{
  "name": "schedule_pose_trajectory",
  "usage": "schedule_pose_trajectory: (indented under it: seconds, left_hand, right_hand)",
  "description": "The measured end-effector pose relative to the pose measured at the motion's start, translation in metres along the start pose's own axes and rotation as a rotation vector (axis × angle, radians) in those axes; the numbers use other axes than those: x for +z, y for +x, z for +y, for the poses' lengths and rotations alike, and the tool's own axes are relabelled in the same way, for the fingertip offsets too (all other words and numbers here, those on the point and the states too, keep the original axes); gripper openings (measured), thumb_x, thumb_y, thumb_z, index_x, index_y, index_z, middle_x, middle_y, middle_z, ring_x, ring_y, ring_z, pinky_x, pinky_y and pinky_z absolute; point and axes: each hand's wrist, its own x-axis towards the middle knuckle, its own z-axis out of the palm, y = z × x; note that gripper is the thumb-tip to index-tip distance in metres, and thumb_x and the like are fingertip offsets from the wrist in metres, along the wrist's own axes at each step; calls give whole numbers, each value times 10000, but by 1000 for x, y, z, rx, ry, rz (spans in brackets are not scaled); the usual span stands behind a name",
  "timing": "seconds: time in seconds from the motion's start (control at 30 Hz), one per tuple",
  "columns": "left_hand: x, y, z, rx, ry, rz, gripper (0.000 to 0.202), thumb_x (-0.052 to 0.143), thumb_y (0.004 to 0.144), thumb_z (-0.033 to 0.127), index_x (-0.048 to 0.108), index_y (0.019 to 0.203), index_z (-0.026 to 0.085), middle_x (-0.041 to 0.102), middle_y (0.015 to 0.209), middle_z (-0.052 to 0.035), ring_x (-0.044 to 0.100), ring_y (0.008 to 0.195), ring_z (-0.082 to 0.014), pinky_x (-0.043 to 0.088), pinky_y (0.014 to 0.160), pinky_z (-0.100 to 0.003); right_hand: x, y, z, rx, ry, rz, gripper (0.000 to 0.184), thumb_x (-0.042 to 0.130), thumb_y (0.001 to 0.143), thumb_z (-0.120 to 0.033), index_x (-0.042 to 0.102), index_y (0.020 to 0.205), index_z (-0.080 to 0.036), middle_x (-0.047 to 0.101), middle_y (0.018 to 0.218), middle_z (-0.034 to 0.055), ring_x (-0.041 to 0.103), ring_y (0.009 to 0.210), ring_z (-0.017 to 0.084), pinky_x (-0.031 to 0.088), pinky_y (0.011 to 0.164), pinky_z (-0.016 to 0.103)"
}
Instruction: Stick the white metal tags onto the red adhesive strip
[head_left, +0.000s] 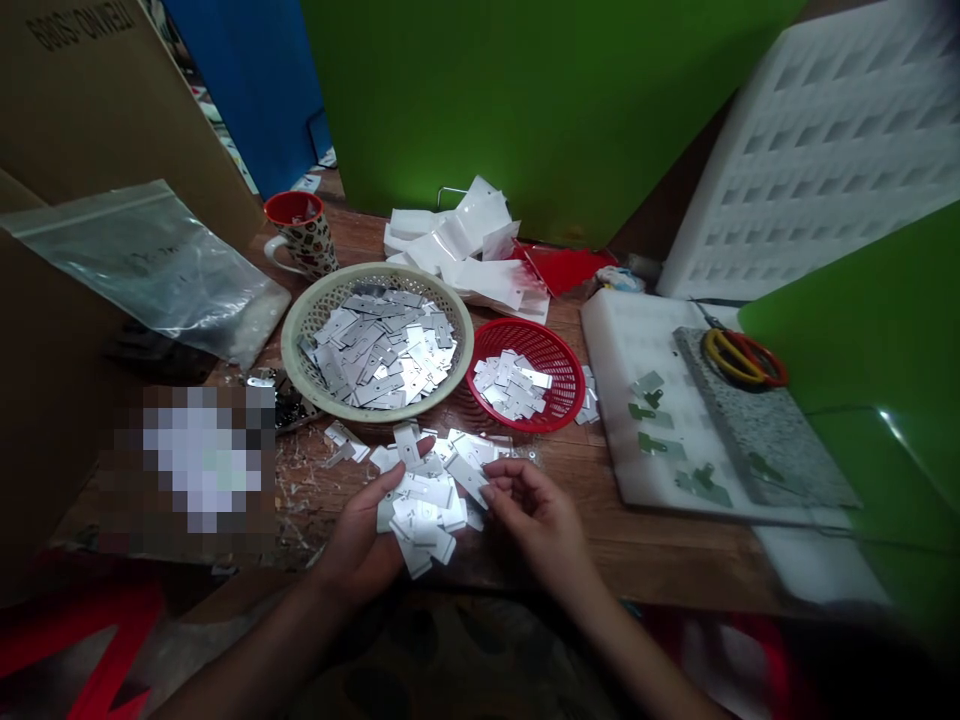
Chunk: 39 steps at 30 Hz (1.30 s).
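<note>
My left hand (367,535) cups a loose heap of small flat metal plates (424,515), its thumb resting on the near side of them. One oblong metal plate (466,478) with small holes is pinched between the thumb and fingers of my right hand (541,518), just above the right side of the heap. More plates lie on the table behind my hands. Beyond them, a pale round basket (289,350) is filled with similar plates. A smaller red basket (574,385) to its right holds several more.
A patterned mug (309,240) and a plastic bag (157,270) stand at the left. White wrappings (480,225) lie behind the baskets. On the right, a white foam block (611,400) carries a grey slab (757,420), scissors (742,360) and several metal pieces. Green panels (525,100) rise behind.
</note>
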Motion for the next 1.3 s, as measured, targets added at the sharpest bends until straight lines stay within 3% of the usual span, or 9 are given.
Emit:
schedule_pose_trajectory:
  seconds: [0.13,0.33,0.47,0.7,0.9,0.97,1.03,1.13,1.3]
  left_hand:
    - [1,-2,1,-6,-8,-21,591,472,921,284,261,1474,289,622,1211,-166,646,1028,-341,491,859,-558]
    - [-2,-1,2,4,-28,-67,544,476,925,298,332,1449,277,616,1253,-146,646,1042,-319,488,890,-542]
    - [-3,0,3,22,-32,-31,526,472,928,275,355,1440,264,622,1258,-145,645,1047,-314,490,893,-537]
    - [-2,-2,4,15,-1,-14,539,492,921,278,349,1439,303,628,1256,-144,648,1040,-332,494,862,-576]
    - [-3,0,3,17,-2,-21,542,484,924,260,342,1446,271,620,1266,-156,643,1062,-320,485,904,-552]
    - [-5,1,3,13,2,-31,544,481,925,255,335,1448,286,616,1275,-146,641,1071,-317,481,915,-547]
    - [-7,1,3,9,10,-26,550,488,925,252,329,1448,311,612,1284,-134,642,1073,-315,478,923,-544]
    - [-9,1,3,-1,13,-16,563,500,920,245,324,1449,325,599,1302,-134,640,1079,-317,476,929,-538]
    - [-4,1,2,-11,41,45,574,509,910,231,325,1449,303,597,1298,-148,638,1080,-324,494,902,-543]
  right_hand:
    - [1,-2,3,-164,-209,82,163,653,819,-310,643,940,-201,698,780,38,647,673,158,534,621,277]
    - [-10,-10,10,-774,-648,-3,355,547,841,-46,642,1109,-259,698,1023,63,636,945,205,521,841,370]
    - [-13,-13,15,-876,-662,16,411,559,814,8,626,1120,-258,666,1085,80,613,1014,209,516,871,384]
    - [-10,-11,14,-734,-596,153,275,577,842,-69,634,1058,-229,666,1063,90,639,1009,203,542,848,357]
    - [-9,-7,11,-667,-502,106,208,575,852,-122,701,969,-238,701,1038,82,663,971,203,546,841,357]
    - [-7,-5,11,-529,-371,128,140,619,832,-167,720,904,-232,726,934,69,682,876,202,557,796,357]
    - [-5,-3,9,-268,-137,143,94,682,797,-238,722,878,-211,730,780,51,688,721,190,571,697,346]
    - [-6,3,5,100,244,95,251,765,719,-323,717,909,-166,707,632,28,662,566,159,565,588,304]
    - [-11,5,-3,188,386,70,328,812,662,-321,723,920,-138,720,633,38,666,569,141,558,604,271]
